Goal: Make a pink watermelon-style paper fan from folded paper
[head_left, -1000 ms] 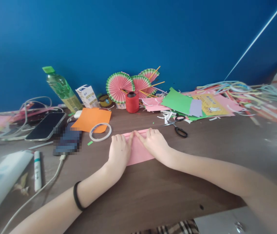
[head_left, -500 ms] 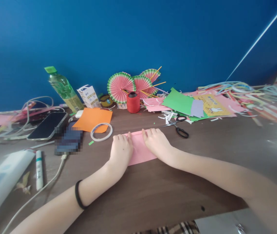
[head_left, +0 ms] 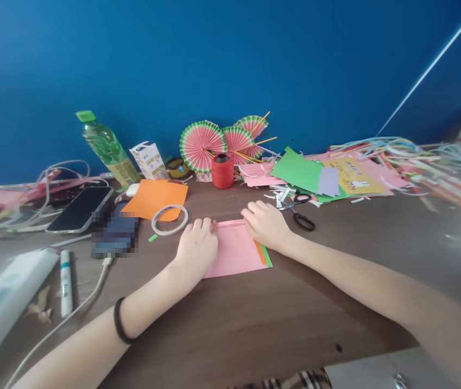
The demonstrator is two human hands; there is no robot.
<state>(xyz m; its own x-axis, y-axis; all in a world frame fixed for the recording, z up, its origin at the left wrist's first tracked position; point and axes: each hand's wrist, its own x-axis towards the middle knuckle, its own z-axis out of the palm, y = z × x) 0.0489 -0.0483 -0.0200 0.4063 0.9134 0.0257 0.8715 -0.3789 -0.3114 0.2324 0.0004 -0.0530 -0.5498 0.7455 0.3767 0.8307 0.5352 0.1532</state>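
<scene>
A sheet of pink paper (head_left: 236,251) lies flat on the table in front of me, with a narrow folded band along its far edge. Orange and green strips show along its right side. My left hand (head_left: 198,246) is closed on the far left part of the paper, fingers curled over the folded edge. At the far right corner, my right hand (head_left: 266,224) grips the same edge with bent fingers. The fingertips of both hands are partly hidden. Just beyond my right hand lie black-handled scissors (head_left: 304,220), their blades partly open.
A tape roll (head_left: 170,232) overlaps an orange sheet (head_left: 149,197) on the left. Behind stand a red thread spool (head_left: 222,173), pleated paper fans (head_left: 201,146), a green bottle (head_left: 111,151) and a small carton (head_left: 149,161). Coloured paper (head_left: 297,170), phones and a marker (head_left: 66,283) lie around.
My hands have moved apart along the far edge of the pink paper, left hand leftward, right hand slightly up and right. The orange and green strips at its right side have come into view.
</scene>
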